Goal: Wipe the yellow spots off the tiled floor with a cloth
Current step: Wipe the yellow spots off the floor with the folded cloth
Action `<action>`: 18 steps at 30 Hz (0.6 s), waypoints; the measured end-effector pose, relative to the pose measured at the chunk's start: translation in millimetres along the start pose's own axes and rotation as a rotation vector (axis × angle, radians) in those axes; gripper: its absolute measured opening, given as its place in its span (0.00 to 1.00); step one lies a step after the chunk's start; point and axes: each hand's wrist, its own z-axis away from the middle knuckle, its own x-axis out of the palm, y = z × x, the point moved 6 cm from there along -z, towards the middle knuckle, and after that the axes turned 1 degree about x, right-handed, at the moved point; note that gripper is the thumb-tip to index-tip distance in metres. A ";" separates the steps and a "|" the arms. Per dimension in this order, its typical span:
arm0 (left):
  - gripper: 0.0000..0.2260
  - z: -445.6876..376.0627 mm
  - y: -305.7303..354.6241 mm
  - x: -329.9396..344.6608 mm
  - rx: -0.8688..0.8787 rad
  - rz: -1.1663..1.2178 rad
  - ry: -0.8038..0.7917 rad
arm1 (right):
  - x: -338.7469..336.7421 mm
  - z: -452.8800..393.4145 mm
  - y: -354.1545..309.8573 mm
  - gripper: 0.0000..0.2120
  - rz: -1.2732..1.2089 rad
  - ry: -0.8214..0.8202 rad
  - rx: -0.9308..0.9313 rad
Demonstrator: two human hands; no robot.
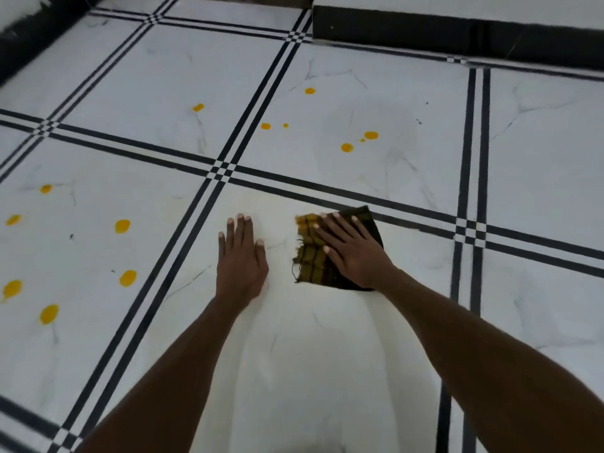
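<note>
I see my right hand [351,253] lying flat on the cloth [313,256], a dark checked rag at the centre of the frame, its fingers [330,223] straight and spread, pressing rather than gripping; the frayed yellow-stained edge sticks out to the left of them. My left hand [242,259] rests open on the bare tiled floor [539,158] just left of the cloth, holding nothing. Yellow spots [371,135] dot the tile above the cloth, and more lie at the left of the frame.
</note>
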 end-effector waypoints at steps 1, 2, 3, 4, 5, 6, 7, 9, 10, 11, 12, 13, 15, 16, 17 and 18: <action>0.31 -5.7 14.1 -8.7 0.024 0.020 -0.028 | -6.4 9.0 10.2 0.28 -0.032 -0.029 0.083; 0.30 -10.6 25.1 -16.4 0.045 0.038 -0.053 | -10.4 13.2 16.7 0.30 -0.062 -0.053 0.157; 0.30 -16.4 35.3 -22.0 0.069 0.054 -0.074 | -13.8 15.5 21.5 0.33 -0.094 -0.075 0.225; 0.30 -25.6 46.3 -26.1 0.086 0.064 -0.085 | -18.7 12.5 28.8 0.36 -0.120 -0.095 0.275; 0.30 -33.3 52.0 -27.4 0.098 0.069 -0.084 | -20.6 5.3 31.6 0.38 -0.141 -0.115 0.301; 0.30 -41.8 56.3 -27.3 0.112 0.073 -0.078 | -21.3 -3.4 33.3 0.39 -0.152 -0.122 0.317; 0.30 -50.3 58.1 -24.2 0.117 0.078 -0.073 | -21.8 -11.8 36.4 0.39 -0.146 -0.118 0.333; 0.29 -71.5 58.1 -11.2 0.123 0.085 -0.080 | -19.0 -31.6 44.8 0.38 -0.117 -0.096 0.351; 0.30 -76.9 58.3 -4.9 0.128 0.079 -0.093 | -18.7 -37.5 46.2 0.38 -0.102 -0.076 0.342; 0.30 -89.8 56.5 2.8 0.140 0.069 -0.101 | -18.9 -50.7 50.7 0.37 -0.088 -0.055 0.331; 0.30 -99.5 54.2 10.1 0.148 0.058 -0.114 | -18.5 -60.9 54.5 0.36 -0.089 -0.038 0.316; 0.30 -106.7 52.3 15.1 0.152 0.056 -0.124 | -19.3 -68.5 55.3 0.36 -0.094 -0.031 0.302; 0.30 -128.1 49.2 21.1 0.155 0.072 -0.141 | -20.5 -83.3 59.5 0.34 -0.082 -0.005 0.312; 0.31 -136.4 50.6 22.9 0.160 0.083 -0.154 | -20.2 -88.5 62.5 0.33 -0.076 0.014 0.323; 0.32 -147.8 50.1 23.7 0.161 0.092 -0.176 | -21.8 -97.5 67.0 0.32 -0.081 0.016 0.340; 0.33 -153.8 49.9 24.7 0.163 0.097 -0.188 | -22.9 -101.7 71.6 0.31 -0.081 0.022 0.351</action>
